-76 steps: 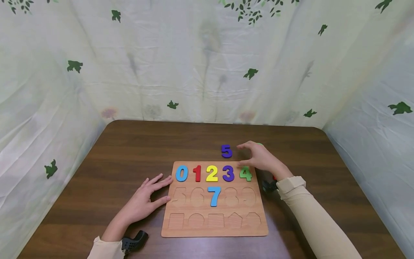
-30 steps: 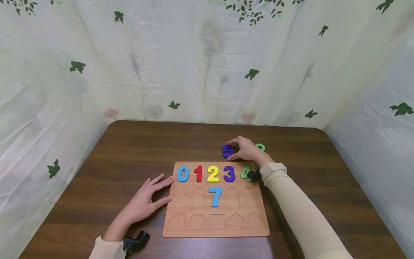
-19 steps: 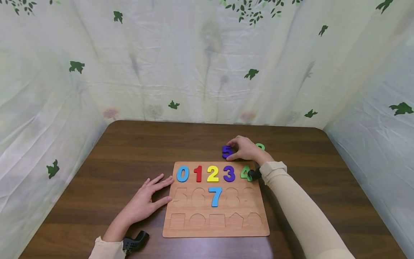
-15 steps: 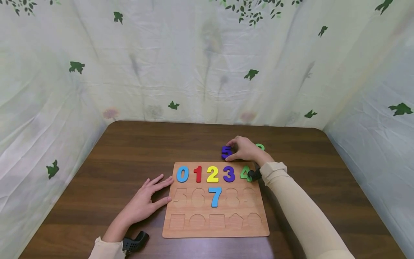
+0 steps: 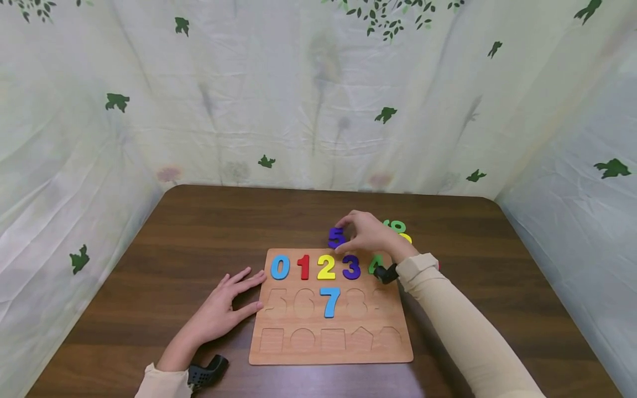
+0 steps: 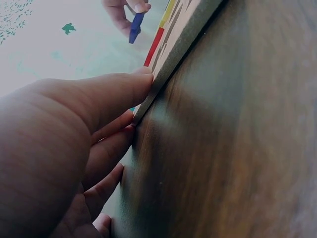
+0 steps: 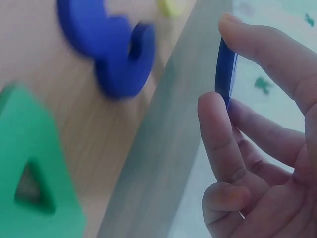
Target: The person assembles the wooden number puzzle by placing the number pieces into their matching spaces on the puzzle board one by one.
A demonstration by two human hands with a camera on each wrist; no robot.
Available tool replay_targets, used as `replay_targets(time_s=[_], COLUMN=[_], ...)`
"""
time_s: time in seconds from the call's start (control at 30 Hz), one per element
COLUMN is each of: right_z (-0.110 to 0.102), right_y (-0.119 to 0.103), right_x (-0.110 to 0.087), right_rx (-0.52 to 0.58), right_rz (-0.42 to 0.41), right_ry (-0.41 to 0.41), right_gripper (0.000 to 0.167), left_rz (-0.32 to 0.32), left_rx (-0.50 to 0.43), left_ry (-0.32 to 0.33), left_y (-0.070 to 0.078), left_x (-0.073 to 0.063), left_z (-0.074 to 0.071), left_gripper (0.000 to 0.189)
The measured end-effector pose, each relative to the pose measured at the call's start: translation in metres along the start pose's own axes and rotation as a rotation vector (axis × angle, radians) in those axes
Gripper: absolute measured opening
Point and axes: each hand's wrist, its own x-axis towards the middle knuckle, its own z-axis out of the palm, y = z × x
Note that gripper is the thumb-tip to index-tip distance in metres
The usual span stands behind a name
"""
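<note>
Between the thumb and fingers of my right hand (image 5: pixel 370 235) is a purple number 5 (image 5: pixel 335 237), pinched and raised just behind the board. The right wrist view shows this number 5 (image 7: pixel 226 69) edge-on. My left hand (image 5: pixel 221 309) lies with spread, straight fingers against the left edge of the wooden puzzle board (image 5: pixel 293 356). Along the board's top row sit a blue 0 (image 5: pixel 280 267), a red 1 (image 5: pixel 303 267), a yellow 2 (image 5: pixel 325 267), a purple 3 (image 5: pixel 351 267) and a green 4 (image 5: pixel 374 264), partly covered by the right wrist. A blue 7 (image 5: pixel 329 302) sits in the middle row.
Behind the right hand lie green pieces (image 5: pixel 397 226) and a yellow piece (image 5: pixel 406 237), partly hidden. Outlined recesses fill the board's lower rows. The brown table (image 5: pixel 99 331) meets a pale patterned curtain (image 5: pixel 224 110) at its back and sides.
My right hand came left to the purple 5, pinched it, and has since lifted it and carried it a little left. More of the green and yellow pieces shows. The left hand stayed put.
</note>
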Motion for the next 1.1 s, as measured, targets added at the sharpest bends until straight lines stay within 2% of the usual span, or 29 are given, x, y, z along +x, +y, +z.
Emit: replay_targets(time_s=[0.43,0.63,0.9,1.1], right_z=[0.019,0.031,0.056,0.071], right_y=[-0.046,-0.064,-0.083,-0.096], right_x=[-0.015,-0.022,-0.034,-0.037], right_rx=[-0.02,-0.028,-0.026,-0.031], right_rz=[-0.126,-0.134,-0.099,-0.135], right_ry=[-0.036,-0.044,-0.016,-0.04], right_gripper=[0.062,0.062,0.062,0.064], left_rz=[0.002,0.008,0.02,0.03], left_rx=[0.0,0.002,0.002,0.004], left_ry=[-0.002,0.003,-0.003,-0.005], left_y=[0.002,0.002,0.001,0.001], left_x=[0.0,0.0,0.001,0.0], left_z=[-0.001,-0.002,0.0,-0.002], left_gripper=[0.059,0.057,0.051,0.053])
